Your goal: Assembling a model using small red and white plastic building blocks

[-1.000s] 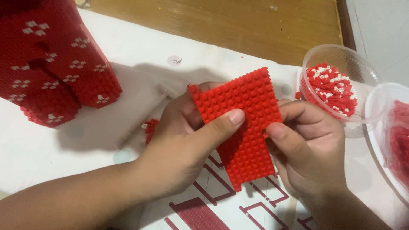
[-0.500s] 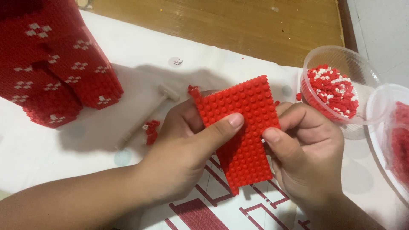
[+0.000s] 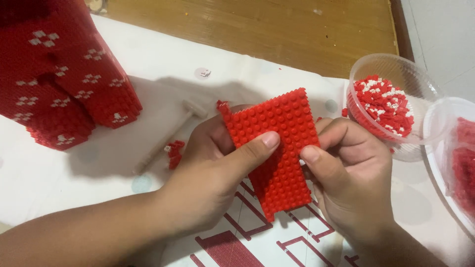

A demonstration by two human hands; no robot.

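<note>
A flat red panel of small studded bricks (image 3: 279, 148) is held upright-tilted above the table between both hands. My left hand (image 3: 213, 178) grips its left side, thumb laid across the studded face. My right hand (image 3: 349, 173) pinches its right edge with thumb in front and fingers behind. Under the hands lies a white sheet with red printed diagrams (image 3: 237, 247).
A large red block-built model with white flower marks (image 3: 59, 74) stands at the left. A small white hammer-like tool (image 3: 168, 136) and a few loose red bricks (image 3: 174, 153) lie beside my left hand. Two clear plastic bowls of red and white bricks (image 3: 386, 104) (image 3: 460, 158) sit at the right. Wooden floor lies beyond.
The panel has shifted slightly lower and left in my hands, and my right thumb has slid onto its right edge. The bowls and model have not moved.
</note>
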